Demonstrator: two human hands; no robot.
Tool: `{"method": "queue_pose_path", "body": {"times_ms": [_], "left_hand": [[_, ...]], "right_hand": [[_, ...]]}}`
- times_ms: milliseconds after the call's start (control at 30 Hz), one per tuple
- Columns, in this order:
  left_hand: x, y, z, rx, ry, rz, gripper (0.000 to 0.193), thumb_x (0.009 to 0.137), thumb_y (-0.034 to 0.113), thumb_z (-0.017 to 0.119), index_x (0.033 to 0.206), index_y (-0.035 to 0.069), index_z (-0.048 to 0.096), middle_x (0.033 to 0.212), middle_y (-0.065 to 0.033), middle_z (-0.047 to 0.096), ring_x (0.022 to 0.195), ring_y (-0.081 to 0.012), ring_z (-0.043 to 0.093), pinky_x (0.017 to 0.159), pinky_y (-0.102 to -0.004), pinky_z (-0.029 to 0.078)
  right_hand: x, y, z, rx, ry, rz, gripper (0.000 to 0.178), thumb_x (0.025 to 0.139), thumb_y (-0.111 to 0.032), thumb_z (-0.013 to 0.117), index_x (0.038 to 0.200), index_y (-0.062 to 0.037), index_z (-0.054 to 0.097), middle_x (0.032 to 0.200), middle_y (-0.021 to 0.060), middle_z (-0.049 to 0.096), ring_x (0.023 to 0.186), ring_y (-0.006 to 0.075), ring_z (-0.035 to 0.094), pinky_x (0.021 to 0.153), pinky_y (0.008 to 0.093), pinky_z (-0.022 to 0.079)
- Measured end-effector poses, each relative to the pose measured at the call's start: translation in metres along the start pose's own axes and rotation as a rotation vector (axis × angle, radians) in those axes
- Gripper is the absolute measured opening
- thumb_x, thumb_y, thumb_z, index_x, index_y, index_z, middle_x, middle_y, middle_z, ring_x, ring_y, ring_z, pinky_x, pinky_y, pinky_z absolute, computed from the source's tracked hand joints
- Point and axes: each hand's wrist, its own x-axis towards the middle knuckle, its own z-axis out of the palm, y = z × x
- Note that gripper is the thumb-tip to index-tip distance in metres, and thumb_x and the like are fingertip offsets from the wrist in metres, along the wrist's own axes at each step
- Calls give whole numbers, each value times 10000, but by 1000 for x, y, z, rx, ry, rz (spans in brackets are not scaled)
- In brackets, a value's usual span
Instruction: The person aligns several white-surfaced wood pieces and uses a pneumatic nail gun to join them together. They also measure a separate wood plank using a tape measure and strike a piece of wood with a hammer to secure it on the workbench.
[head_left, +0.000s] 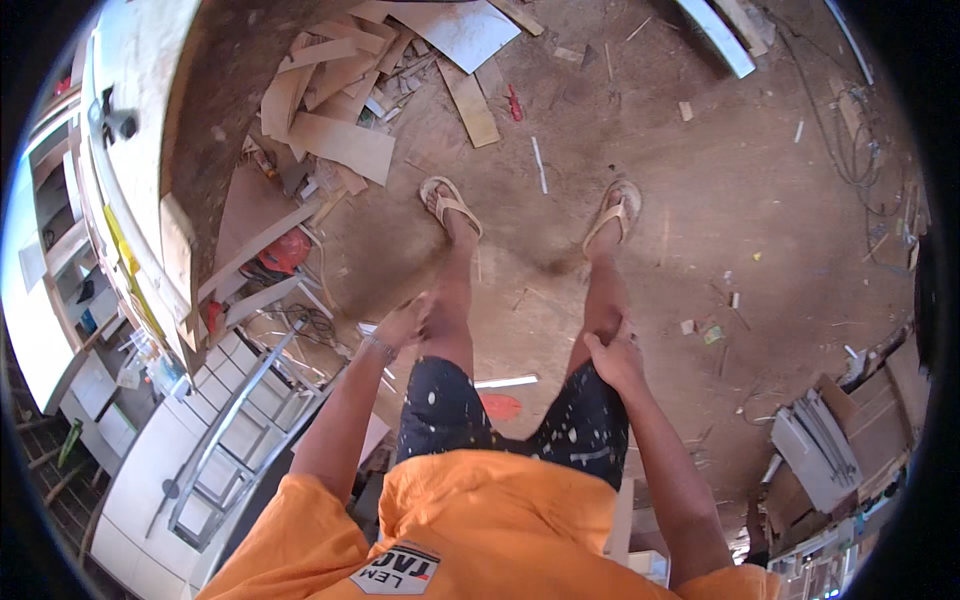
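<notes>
At the knees (447,335) — both hands (617,362) rest, legs (606,285) pointing forward.

Left hand (405,320) at left knee (448,330); right hand (617,360) on right knee (598,318).

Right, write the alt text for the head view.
A person's left hand and right hand are at their knees, with no object visible in either. They wear an orange shirt, pale-spotted dark shorts and sandals. Scraps litter the brown floor, with a pile of board pieces at upper left.
</notes>
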Motion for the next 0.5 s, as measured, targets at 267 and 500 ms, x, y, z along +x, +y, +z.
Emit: {"method": "queue_pose_path", "body": {"times_ms": [267, 500], "left_hand": [[284, 171, -177, 1066, 470, 643, 265, 959, 238, 542, 1102, 78, 698, 1062, -192, 729, 970, -386, 696, 864, -513, 543], [433, 181, -273, 845, 401, 265, 381, 965, 359, 579, 1163, 63, 715, 1007, -187, 750, 937, -321, 731, 834, -476, 563]], "right_hand": [[-11, -46, 30, 62, 112, 67, 872, 900, -414, 669, 1569, -9, 282, 1461, 345, 456, 1337, 521, 467, 1119, 520, 401], [-4, -100, 66, 37, 245, 156, 784, 927, -409, 628, 1538, -1, 354, 1450, 319, 464, 1343, 509, 464, 1119, 535, 390]]}}
